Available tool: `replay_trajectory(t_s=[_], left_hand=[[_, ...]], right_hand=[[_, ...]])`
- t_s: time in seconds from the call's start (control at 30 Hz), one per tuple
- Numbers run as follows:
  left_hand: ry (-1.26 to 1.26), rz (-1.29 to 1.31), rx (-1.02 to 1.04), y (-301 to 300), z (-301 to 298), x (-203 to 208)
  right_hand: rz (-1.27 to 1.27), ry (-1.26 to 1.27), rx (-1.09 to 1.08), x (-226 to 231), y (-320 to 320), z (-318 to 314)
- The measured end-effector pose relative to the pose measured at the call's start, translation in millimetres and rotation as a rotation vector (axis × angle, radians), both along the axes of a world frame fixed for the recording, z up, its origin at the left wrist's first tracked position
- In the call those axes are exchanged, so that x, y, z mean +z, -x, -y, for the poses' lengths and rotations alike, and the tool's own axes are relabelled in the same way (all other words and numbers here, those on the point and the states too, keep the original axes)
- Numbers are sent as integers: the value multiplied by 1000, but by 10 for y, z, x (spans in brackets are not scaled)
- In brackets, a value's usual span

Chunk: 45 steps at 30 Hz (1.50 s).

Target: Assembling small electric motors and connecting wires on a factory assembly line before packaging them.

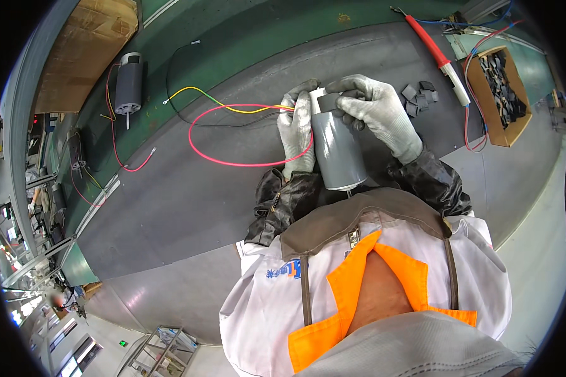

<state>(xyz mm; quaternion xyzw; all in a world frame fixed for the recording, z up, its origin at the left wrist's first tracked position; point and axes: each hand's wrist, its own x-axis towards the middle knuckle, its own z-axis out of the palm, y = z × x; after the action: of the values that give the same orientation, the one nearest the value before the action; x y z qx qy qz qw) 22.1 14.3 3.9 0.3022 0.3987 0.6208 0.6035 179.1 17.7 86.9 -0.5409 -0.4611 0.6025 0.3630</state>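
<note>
A grey cylindrical electric motor [338,149] lies in front of my chest, its white end away from me and its shaft toward me. My left hand [297,129], in a whitish work glove, grips the motor's white end from the left. Red, yellow-green and black wires run out leftward beside that hand, the red wire [223,162] in a wide loop. My right hand [378,112], also gloved, pinches a small dark flat piece [328,102] against the motor's far end. What lies under the fingertips is hidden.
Several loose dark pieces [420,97] lie right of my right hand. Beyond them are a red-and-white handheld tool [439,61] with a cable and a cardboard box [514,103] of dark pieces. Another motor [129,85] stands far left, near a large carton [85,50].
</note>
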Motion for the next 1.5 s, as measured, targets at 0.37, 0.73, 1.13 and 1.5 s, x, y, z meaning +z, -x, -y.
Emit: replay_trajectory(t_s=[0.37, 0.73, 1.13, 1.5], left_hand=[[-45, -93, -112, -49, -14, 126], [92, 16, -110, -63, 6, 115], [39, -301, -44, -73, -13, 147], [-5, -456, -51, -168, -30, 112]], right_hand=[[360, -207, 229, -37, -70, -242], [156, 159, 749, -196, -426, -761], [551, -569, 553, -253, -489, -379], [631, -634, 49, -624, 2, -146]])
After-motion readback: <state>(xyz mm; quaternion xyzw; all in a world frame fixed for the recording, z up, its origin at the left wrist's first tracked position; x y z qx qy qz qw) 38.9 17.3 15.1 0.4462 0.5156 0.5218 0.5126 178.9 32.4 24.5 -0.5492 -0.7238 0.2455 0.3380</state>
